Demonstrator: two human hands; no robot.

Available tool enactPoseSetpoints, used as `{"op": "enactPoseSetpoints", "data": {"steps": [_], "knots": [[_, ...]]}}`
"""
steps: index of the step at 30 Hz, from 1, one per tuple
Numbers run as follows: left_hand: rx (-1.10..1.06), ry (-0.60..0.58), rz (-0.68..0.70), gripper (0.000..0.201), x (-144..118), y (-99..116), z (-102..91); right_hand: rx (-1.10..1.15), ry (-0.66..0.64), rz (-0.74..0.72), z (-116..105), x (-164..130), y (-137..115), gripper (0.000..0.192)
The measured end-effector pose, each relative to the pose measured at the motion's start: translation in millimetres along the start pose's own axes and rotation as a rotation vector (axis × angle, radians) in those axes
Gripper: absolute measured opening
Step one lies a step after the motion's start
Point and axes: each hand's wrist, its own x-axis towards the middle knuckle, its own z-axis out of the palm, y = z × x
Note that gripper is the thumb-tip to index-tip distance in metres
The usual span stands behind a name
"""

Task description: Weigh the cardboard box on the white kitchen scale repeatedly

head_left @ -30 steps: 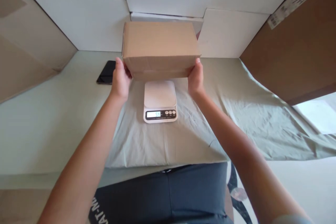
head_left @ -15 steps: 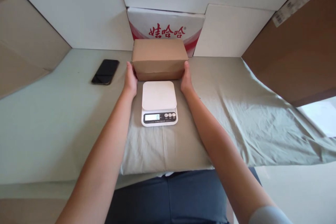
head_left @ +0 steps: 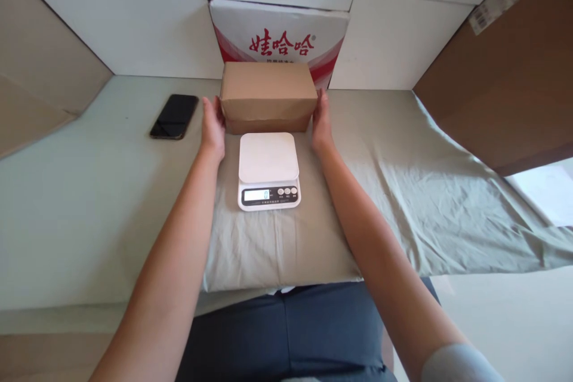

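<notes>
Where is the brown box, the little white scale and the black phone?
Cardboard box [head_left: 267,86]: head view, middle of its top face.
Kitchen scale [head_left: 268,157]: head view, middle of its white platform.
Phone [head_left: 174,116]: head view, middle of its dark screen.

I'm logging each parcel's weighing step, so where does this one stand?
Done: the cardboard box is off the scale, resting on the cloth behind it; the display reads 0. In hand: the left hand and right hand flank the box's ends. Left: letting go.
</notes>
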Motion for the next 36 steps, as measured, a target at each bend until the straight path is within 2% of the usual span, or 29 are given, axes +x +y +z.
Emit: {"op": "enactPoseSetpoints", "data": {"steps": [2,4,8,10,12,16,21,25,28,36], "knots": [[0.011,0.061,-0.037,0.081,3.3,11.2,-16.4,0.002,0.09,0.122,-16.1,14.0,-19.4,0.086],[0.005,0.106,-0.019,0.092,5.0,23.8,-33.2,0.011,0.16,0.163,-36.1,28.5,-44.5,0.097],[0.075,0.08,0.04,0.117,7.0,39.8,-60.7,0.033,0.264,0.15,-68.2,45.4,-88.0,0.082],[0.132,0.034,0.069,0.127,8.7,40.1,-68.5,0.043,0.291,0.17,-71.3,44.4,-100.3,0.079],[0.152,0.011,0.076,0.135,9.9,37.1,-70.8,0.049,0.323,0.199,-64.6,38.7,-107.1,0.076],[0.155,0.011,0.044,0.14,6.4,33.3,-61.8,0.066,0.367,0.259,-37.9,22.4,-112.0,0.07],[0.242,0.014,0.018,0.142,-5.4,44.0,-48.8,0.064,0.297,0.318,-15.8,4.6,-114.4,0.06],[0.29,-0.011,-0.001,0.12,-8.5,49.8,-46.3,0.039,0.263,0.316,-10.8,-1.2,-110.1,0.059],[0.216,0.025,-0.037,0.106,-5.1,47.4,-44.1,0.002,0.29,0.346,-11.8,0.9,-101.4,0.057],[0.031,0.082,-0.037,0.112,-2.4,33.1,-30.6,-0.119,0.173,0.303,-9.8,-4.3,-82.1,0.067]]}}
